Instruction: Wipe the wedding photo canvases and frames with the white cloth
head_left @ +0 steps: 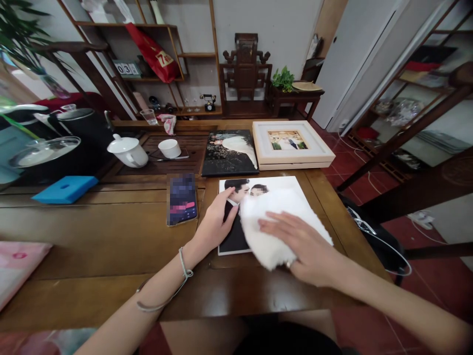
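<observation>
A large photo print [232, 236] of two people lies flat on the wooden table [111, 236]. My left hand [216, 222] rests on its left edge, fingers stretched out and pressing it down. My right hand [295, 244] lies flat on a white fluffy cloth [273, 222] that covers much of the print's right side. A phone [182, 198] lies just left of the print, close to my left hand.
Behind the print lie a dark photo panel [229, 153] and a white framed photo [291, 144]. A white teapot [127, 150] and cup [169, 148] stand on a tea tray. A blue box [65, 189] sits at the left. A black bag with cables [380, 241] is beside the table's right edge.
</observation>
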{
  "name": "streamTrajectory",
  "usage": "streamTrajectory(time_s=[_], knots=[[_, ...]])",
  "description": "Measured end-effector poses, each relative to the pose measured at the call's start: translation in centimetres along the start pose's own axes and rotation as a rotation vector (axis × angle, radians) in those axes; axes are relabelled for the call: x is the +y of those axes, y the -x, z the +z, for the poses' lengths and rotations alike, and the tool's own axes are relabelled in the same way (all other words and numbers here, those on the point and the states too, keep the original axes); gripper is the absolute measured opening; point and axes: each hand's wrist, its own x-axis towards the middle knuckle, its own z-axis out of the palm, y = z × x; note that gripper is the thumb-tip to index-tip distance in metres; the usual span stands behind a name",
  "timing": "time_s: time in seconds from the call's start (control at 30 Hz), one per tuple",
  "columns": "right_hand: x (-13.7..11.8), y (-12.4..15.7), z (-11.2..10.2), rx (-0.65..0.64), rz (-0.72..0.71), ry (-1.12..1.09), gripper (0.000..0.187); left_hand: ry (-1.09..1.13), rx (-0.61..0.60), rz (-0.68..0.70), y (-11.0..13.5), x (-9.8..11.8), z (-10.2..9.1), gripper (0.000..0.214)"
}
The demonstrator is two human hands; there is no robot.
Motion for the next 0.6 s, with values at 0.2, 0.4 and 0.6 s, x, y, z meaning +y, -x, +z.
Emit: streamTrajectory(time_s=[0.2,0.4,0.6], knots=[[5.5,-4.5,-0.5,0.147,0.195,0.171,0.073,-0.012,0.014,0.078,0.2,-0.4,0.3,0.040],[0.7,-5.2,1.5,0.042,0.035,0.196,0.084,0.000,0.007,0.052,0.0,-0.7,0.2,0.045],[-4.8,-0.6,3.4,-0.021,-0.077,0.145,0.090,0.022,-0.028,0.017,0.0,-0.6,0.0,0.046]])
